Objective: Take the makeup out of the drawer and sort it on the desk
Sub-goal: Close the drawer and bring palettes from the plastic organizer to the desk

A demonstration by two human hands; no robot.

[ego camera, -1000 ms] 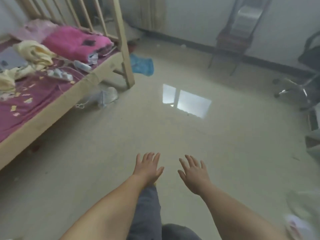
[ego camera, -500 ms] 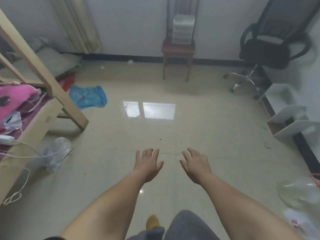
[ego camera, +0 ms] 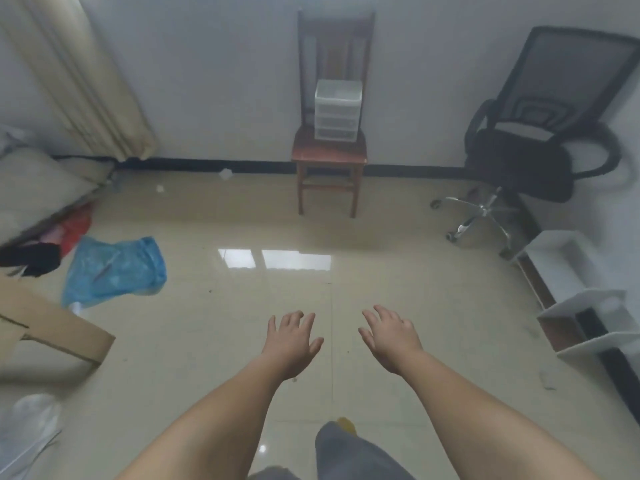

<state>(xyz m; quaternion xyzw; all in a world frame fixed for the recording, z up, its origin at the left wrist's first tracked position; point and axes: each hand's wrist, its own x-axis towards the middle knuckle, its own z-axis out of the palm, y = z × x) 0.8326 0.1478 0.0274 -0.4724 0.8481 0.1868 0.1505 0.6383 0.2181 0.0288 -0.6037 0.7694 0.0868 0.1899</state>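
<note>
The view has swung from the bed toward the drawer unit (ego camera: 337,109) on the wooden chair (ego camera: 329,152), so left hand (ego camera: 292,342) and right hand (ego camera: 389,341), fingers spread and empty, seem headed there.

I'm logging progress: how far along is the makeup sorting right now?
Nothing looks done yet. Both the left hand and the right hand are open and empty, held out over the floor. The small drawer unit sits on the wooden chair across the room, apparently shut. Reaching it, emptying it and sorting all remain.
</note>
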